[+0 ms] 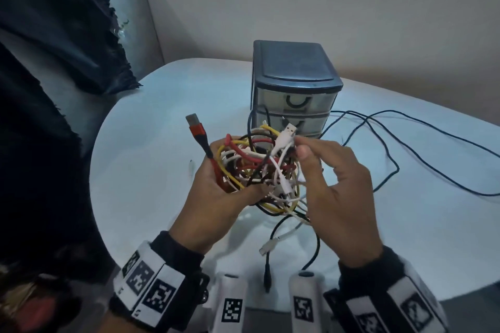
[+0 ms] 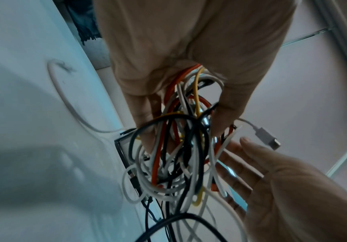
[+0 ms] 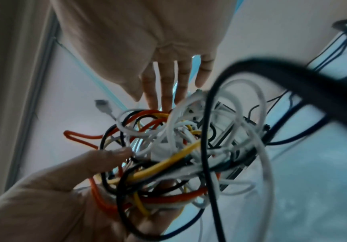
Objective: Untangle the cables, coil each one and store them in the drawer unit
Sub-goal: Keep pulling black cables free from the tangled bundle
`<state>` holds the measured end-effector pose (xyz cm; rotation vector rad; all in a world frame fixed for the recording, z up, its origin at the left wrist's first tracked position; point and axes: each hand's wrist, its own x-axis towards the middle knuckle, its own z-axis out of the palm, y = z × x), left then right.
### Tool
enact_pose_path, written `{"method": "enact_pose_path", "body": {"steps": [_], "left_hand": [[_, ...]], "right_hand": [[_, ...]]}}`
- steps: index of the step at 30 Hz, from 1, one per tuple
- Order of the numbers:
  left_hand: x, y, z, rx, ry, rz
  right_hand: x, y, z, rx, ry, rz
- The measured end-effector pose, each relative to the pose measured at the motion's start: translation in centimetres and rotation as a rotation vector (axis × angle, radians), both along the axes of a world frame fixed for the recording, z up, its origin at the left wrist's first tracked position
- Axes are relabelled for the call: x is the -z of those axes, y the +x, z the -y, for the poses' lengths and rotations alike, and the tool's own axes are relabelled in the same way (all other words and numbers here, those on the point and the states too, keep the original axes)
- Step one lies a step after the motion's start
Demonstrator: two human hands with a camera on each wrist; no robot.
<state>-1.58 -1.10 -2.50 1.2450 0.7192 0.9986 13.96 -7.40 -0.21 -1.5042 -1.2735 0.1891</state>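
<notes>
A person's left hand (image 1: pixel 216 192), at the centre of the head view, cups a tangle of cables (image 1: pixel 259 170) (red, yellow, white and black) above a pale worktop (image 1: pixel 151 121), fingers curled under the knot so it hangs free for sorting. The right hand (image 1: pixel 335 186), just right of the bundle, appears to pinch a white cable (image 1: pixel 281 143) below its USB plug between thumb and forefinger, though the wrist views show its fingers fairly straight beside the mass, so the grip is hard to confirm. A red-collared plug (image 1: pixel 196 130) pokes up at the bundle's upper left. The drawer unit (image 1: pixel 293 89) stands behind the tangle, upper centre, its drawers seemingly closed; keeping it near likely shortens the reach for storing. A long dark cable (image 1: pixel 405 149) trails loose across the right of the worktop, one end running back toward the knot. No cable looks coiled yet, so the work seems to be at the untangling stage.
</notes>
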Motion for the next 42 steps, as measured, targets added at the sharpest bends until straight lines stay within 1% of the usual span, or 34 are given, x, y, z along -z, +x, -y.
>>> {"method": "enact_pose_path", "body": {"steps": [3, 7, 10, 13, 18, 21, 24, 26, 28, 29, 31, 34, 38, 40, 42], "left_hand": [[0.0, 0.1, 0.1, 0.013, -0.002, -0.009], [0.1, 0.2, -0.1, -0.045, -0.099, 0.013], [0.1, 0.3, -0.1, -0.047, -0.138, 0.007], [0.0, 0.4, 0.1, -0.029, -0.151, 0.006], [0.1, 0.3, -0.1, -0.023, -0.114, -0.015], [0.3, 0.2, -0.3, -0.025, -0.054, -0.046], [0.2, 0.2, -0.3, -0.050, 0.041, -0.087], [0.2, 0.0, -0.4, -0.079, 0.123, -0.113], [0.0, -0.2, -0.5, -0.101, 0.210, -0.142], [-0.1, -0.3, -0.4, -0.105, 0.259, -0.158], [-0.2, -0.3, -0.2, -0.120, 0.361, -0.193], [-0.3, -0.3, 0.0, -0.113, 0.441, -0.229], [-0.7, -0.4, 0.2, -0.064, 0.532, -0.253], [-1.0, -0.3, 0.4, -0.068, 0.584, -0.283], [-0.9, -0.2, 0.5, -0.088, 0.550, -0.307]], "right_hand": [[0.0, 0.8, 0.1, -0.038, -0.042, -0.046], [-0.3, 1.4, 0.5, -0.102, -0.114, -0.009], [-0.3, 1.6, 0.6, -0.134, -0.166, 0.023], [-0.3, 1.7, 0.6, -0.162, -0.122, 0.041], [-0.7, 1.3, 0.8, -0.202, -0.066, -0.094], [-1.0, 1.2, 0.7, -0.188, -0.044, -0.111], [-0.7, 1.4, 0.7, -0.077, 0.004, -0.082], [-0.8, 1.3, 0.9, 0.008, 0.089, -0.017], [-0.8, 1.1, 0.9, 0.039, 0.144, 0.070], [-0.7, 1.0, 0.8, 0.037, 0.130, 0.106], [-0.2, 1.0, 0.6, 0.021, 0.034, 0.156], [0.4, 1.0, 0.5, 0.036, -0.091, 0.216], [0.5, 1.2, 0.7, 0.057, -0.063, 0.220], [0.5, 1.2, 0.7, 0.049, -0.051, 0.235], [0.4, 1.0, 0.8, 0.036, -0.056, 0.243]]}}
